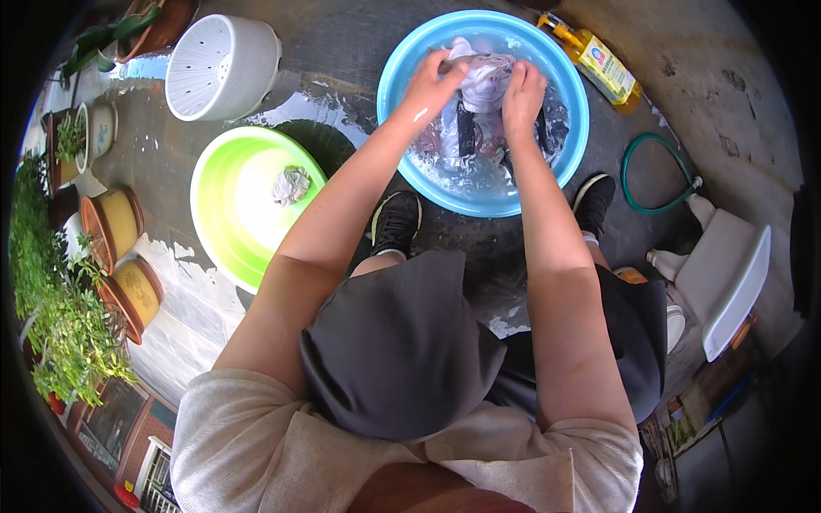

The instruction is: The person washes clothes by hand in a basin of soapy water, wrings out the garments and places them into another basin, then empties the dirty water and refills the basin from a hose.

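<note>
A light blue plastic basin (580, 109) of sudsy water stands on the wet floor beyond my shoes. In it, a wet, bunched pale cloth (484, 83) sits above the other laundry, between my two hands. My left hand (433, 86) grips its left side, thumb and fingers apart around the fabric. On the opposite side my right hand (524, 96) holds the cloth with bent fingers, and its fingertips are partly hidden. Beneath lie dark and light striped garments (465, 131), partly under water and foam.
To the left stands a lime green basin (221, 211) with a wadded pale cloth (290, 186) inside. Behind it is a white perforated tub (256, 64). A yellow pump bottle (603, 67) and green hose (625, 173) lie right. A white sink-like fixture (718, 256) and potted plants (122, 224) flank me.
</note>
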Action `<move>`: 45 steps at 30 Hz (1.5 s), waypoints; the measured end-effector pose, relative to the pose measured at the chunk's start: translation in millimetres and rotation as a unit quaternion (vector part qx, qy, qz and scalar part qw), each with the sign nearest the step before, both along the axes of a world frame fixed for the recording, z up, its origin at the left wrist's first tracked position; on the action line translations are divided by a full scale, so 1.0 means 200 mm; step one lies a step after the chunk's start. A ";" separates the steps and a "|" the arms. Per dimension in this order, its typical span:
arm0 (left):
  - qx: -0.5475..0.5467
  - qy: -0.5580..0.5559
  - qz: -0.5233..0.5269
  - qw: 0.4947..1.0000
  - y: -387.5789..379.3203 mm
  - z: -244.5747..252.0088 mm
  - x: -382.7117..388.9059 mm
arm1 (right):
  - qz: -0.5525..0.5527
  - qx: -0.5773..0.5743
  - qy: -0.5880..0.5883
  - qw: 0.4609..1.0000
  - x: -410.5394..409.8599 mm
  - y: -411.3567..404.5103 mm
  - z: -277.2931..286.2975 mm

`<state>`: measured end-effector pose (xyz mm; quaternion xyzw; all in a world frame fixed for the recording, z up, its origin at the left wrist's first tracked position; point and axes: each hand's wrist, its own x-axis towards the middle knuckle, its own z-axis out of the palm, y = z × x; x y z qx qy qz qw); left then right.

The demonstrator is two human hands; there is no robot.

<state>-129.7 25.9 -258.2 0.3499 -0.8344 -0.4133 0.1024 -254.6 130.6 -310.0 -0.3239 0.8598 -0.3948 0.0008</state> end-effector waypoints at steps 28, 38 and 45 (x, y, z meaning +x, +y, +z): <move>0.585 0.331 -0.053 0.738 0.14 0.42 0.00 | 0.024 -0.330 -0.502 0.799 0.10 0.00 0.66; 0.835 0.298 0.079 0.456 0.09 0.23 0.06 | 0.407 -0.038 0.332 0.850 0.26 0.02 0.76; 0.771 0.357 0.135 0.509 0.14 0.34 -0.12 | 0.181 -0.105 0.147 0.967 0.25 -0.05 0.73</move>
